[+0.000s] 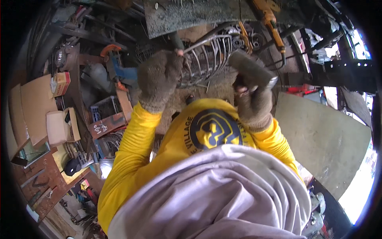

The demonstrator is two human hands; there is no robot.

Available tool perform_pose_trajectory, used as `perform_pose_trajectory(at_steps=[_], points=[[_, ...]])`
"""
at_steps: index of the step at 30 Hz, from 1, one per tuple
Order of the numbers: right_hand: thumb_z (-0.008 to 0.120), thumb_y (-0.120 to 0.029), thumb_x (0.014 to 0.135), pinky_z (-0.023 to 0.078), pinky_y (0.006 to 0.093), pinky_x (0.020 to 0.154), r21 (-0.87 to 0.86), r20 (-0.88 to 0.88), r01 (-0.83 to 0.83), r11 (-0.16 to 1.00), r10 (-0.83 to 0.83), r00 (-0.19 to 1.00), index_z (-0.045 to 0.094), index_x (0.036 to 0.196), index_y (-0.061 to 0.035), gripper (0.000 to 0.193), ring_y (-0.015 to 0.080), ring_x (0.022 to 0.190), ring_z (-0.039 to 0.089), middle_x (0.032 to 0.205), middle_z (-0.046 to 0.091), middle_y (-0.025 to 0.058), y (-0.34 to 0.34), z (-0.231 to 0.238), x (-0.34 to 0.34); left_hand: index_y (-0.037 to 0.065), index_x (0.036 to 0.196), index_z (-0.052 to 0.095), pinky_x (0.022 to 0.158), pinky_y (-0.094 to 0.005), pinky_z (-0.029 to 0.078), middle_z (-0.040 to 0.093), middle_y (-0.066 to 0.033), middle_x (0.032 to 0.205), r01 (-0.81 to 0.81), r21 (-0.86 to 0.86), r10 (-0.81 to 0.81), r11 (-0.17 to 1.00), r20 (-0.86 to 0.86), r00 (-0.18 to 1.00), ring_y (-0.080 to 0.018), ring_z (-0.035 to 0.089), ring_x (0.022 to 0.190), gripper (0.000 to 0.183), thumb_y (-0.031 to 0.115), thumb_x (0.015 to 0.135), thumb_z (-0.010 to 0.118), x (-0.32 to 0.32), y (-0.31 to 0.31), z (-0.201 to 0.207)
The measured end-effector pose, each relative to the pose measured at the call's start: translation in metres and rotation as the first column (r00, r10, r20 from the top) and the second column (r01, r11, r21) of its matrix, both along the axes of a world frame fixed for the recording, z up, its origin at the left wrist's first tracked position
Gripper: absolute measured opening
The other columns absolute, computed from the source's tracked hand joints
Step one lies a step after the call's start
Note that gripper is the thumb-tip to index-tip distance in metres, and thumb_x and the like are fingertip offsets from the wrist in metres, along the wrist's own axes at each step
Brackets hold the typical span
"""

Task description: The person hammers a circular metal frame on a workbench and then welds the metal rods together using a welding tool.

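Head view: curved metal rack (207, 59), between the hands, bars already shaped; work looks under way, remainder unclear. Right hand (254, 101), gloved, grips a hammer (250, 68) beside the rack's right end. Left hand (157, 77), gloved, is at its left end; hold cannot be told. Hammer's handle mostly hidden.

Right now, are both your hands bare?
No, the left hand and the right hand both wear brownish gloves.
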State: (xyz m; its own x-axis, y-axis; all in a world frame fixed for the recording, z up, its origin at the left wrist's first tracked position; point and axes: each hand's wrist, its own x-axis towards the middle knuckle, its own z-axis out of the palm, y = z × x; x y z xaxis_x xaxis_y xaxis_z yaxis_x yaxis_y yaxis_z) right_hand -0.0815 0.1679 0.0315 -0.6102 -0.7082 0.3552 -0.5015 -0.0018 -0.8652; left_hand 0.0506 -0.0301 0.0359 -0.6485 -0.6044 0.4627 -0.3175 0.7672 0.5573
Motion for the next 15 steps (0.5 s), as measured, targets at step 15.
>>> perform_pose_trajectory(at_steps=[15], points=[[0.057,-0.011,0.088,0.048,0.0334,0.070,0.184,0.027,-0.042,0.982,0.038,0.999,0.051,0.126,-0.0026,0.040,0.0253,0.080,0.057,0.108,0.061,0.0152,0.005,-0.015,0.008,0.000,0.082,0.067,0.059,-0.0343,0.044,0.062,-0.0112,0.067,-0.057,0.210,0.046,0.976,0.056,0.997,-0.0258,0.058,0.061,0.029,0.028,0.091,0.063,0.008,0.011,-0.001]])
